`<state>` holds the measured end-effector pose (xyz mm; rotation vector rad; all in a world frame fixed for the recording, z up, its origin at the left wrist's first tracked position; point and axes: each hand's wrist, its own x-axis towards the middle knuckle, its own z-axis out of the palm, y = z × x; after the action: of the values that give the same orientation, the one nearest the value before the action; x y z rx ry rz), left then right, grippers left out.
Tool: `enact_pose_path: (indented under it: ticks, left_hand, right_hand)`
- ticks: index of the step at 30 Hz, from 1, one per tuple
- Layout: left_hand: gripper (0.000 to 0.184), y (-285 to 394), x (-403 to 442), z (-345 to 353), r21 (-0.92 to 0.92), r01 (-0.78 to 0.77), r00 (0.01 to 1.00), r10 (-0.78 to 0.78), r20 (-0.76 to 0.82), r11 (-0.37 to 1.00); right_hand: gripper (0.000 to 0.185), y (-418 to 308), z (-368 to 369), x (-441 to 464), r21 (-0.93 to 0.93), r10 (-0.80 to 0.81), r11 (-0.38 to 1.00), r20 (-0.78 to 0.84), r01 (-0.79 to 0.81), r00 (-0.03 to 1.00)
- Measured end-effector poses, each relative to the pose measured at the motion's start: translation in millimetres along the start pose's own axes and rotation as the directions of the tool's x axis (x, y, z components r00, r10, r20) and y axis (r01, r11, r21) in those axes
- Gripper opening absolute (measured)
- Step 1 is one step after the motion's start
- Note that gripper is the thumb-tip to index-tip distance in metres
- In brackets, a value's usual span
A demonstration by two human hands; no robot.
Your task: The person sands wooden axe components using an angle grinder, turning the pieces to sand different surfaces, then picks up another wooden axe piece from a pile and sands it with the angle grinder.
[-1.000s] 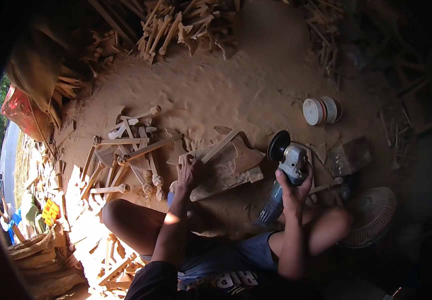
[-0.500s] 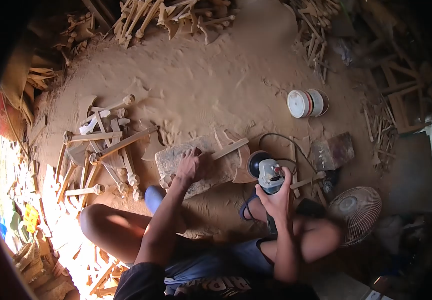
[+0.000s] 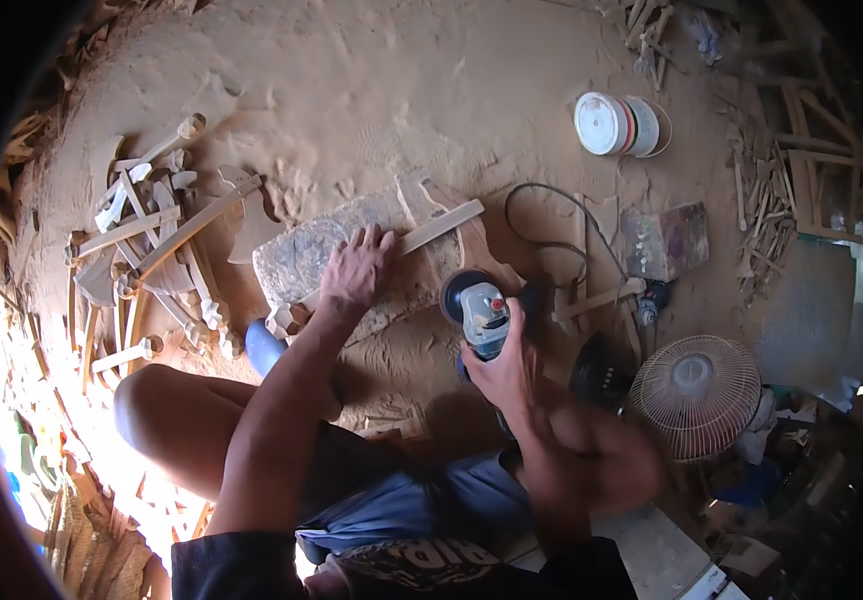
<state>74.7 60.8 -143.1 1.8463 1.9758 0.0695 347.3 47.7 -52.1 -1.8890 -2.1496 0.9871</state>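
The half-open left hand [image 3: 357, 268] rests on the wooden axe [image 3: 442, 228], which could skid if the grinder [image 3: 482, 314] the right hand [image 3: 508, 366] grips snags.

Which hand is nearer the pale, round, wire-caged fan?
Right. The right hand, gripping the grey angle grinder, is left of the fan; the left hand, on the pale wooden handle, lies farther left.

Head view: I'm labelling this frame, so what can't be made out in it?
Head view, all:
Part of the wooden handle: under the left hand's grip.
Much of the grinder: behind the right hand's grip.
Underside of the disc: facing away.
Upper-right sticks: cut by the top edge.
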Motion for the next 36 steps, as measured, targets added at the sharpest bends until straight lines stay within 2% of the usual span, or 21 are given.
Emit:
enact_pose_path:
  ticks: [3, 4, 6, 8, 11, 12, 13, 14, 15, 17, 19, 21, 24, 27, 29, 30, 35, 36]
  left_hand:
    - [0.041, -1.5, 4.7, 7.3, -0.045, 0.019, 0.999, -0.018, 0.042, 0.999]
    - [0.042, -1.3, 5.6, 3.9, -0.045, 0.022, 0.998, -0.020, 0.061, 0.999]
    - [0.045, 1.8, 6.0, -3.3, -0.022, 0.034, 0.995, -0.032, 0.096, 0.999]
    - [0.046, -0.5, 7.2, 0.0, -0.023, 0.038, 0.994, -0.035, 0.101, 0.999]
    - [0.043, -0.8, 7.4, 2.9, -0.018, 0.020, 0.998, -0.019, 0.052, 1.000]
    - [0.041, -1.9, 7.5, 3.0, -0.015, 0.013, 1.000, -0.012, 0.026, 1.000]
    - [0.040, -2.5, 6.7, 3.9, -0.013, 0.006, 1.000, -0.006, 0.001, 1.000]
    - [0.036, -3.2, 5.7, 5.6, -0.021, -0.007, 0.999, 0.007, -0.034, 1.000]
    - [0.040, -1.3, 6.7, 3.0, -0.028, 0.002, 1.000, -0.002, 0.001, 1.000]
    - [0.050, -0.2, 8.0, -3.6, -0.038, 0.020, 0.997, -0.017, 0.074, 0.999]
    - [0.047, 0.7, 7.7, -2.4, -0.036, 0.017, 0.998, -0.015, 0.054, 0.999]
    - [0.046, 0.0, 7.7, -2.8, -0.036, 0.007, 0.999, -0.005, 0.040, 0.999]
    - [0.043, 0.9, 9.2, -0.6, -0.027, 0.018, 1.000, -0.018, 0.012, 0.999]
    - [0.043, 2.9, 7.5, -10.1, -0.058, 0.010, 0.999, -0.008, 0.043, 0.998]
    - [0.043, 0.4, 8.6, -8.8, -0.075, -0.025, 1.000, 0.025, 0.000, 0.997]
    - [0.043, -4.7, 8.8, -2.7, -0.079, -0.047, 0.999, 0.046, -0.023, 0.996]
    - [0.048, -4.8, 11.5, -0.1, -0.059, -0.034, 0.999, 0.033, -0.014, 0.998]
    - [0.045, -14.4, 11.1, 15.3, -0.009, -0.053, 0.994, 0.052, -0.093, 0.999]
  right_hand:
    - [0.096, -6.6, -5.3, 2.4, -0.078, 0.098, 0.992, -0.017, -0.099, 0.995]
    - [0.094, -2.3, -5.8, 5.0, -0.089, 0.080, 0.992, -0.082, -0.087, 0.993]
    - [0.092, 3.8, -16.1, 10.7, -0.125, 0.196, 0.970, -0.113, -0.209, 0.974]
    - [0.091, 21.1, -20.6, 18.5, -0.111, 0.149, 0.979, -0.179, -0.171, 0.972]
    - [0.092, 8.5, -19.7, 18.2, -0.051, 0.115, 0.991, -0.137, -0.123, 0.984]
    - [0.092, 7.3, -12.1, 16.4, -0.093, -0.076, 0.994, -0.185, 0.059, 0.980]
    - [0.092, 5.0, -7.8, 12.3, -0.083, -0.009, 0.997, -0.102, 0.001, 0.995]
    - [0.092, 7.5, -4.2, 10.5, -0.087, -0.039, 0.996, -0.095, 0.031, 0.995]
    - [0.093, 6.7, -3.3, 10.8, -0.091, -0.068, 0.994, -0.086, 0.060, 0.994]
    - [0.093, 8.7, -13.7, 11.6, -0.102, 0.062, 0.992, -0.069, -0.069, 0.996]
    - [0.093, 20.3, -19.2, 18.7, -0.044, 0.136, 0.989, -0.128, -0.142, 0.982]
    - [0.093, 33.5, -23.6, 27.9, -0.065, 0.126, 0.988, -0.214, -0.143, 0.969]
    - [0.090, 33.6, -24.6, 28.9, -0.033, 0.083, 0.995, -0.219, -0.092, 0.972]
    - [0.088, 16.9, -11.7, 12.6, -0.049, 0.048, 0.997, -0.050, -0.051, 0.998]
    - [0.088, 20.0, -2.3, 3.8, -0.060, -0.004, 0.998, -0.015, 0.003, 1.000]
    - [0.088, 27.6, 2.1, 1.7, -0.022, -0.050, 0.999, -0.073, 0.048, 0.996]
    - [0.086, 30.2, -17.7, 1.9, -0.014, 0.120, 0.993, -0.049, -0.121, 0.992]
    - [0.086, 27.7, -20.1, 5.2, -0.003, 0.148, 0.989, -0.055, -0.149, 0.987]
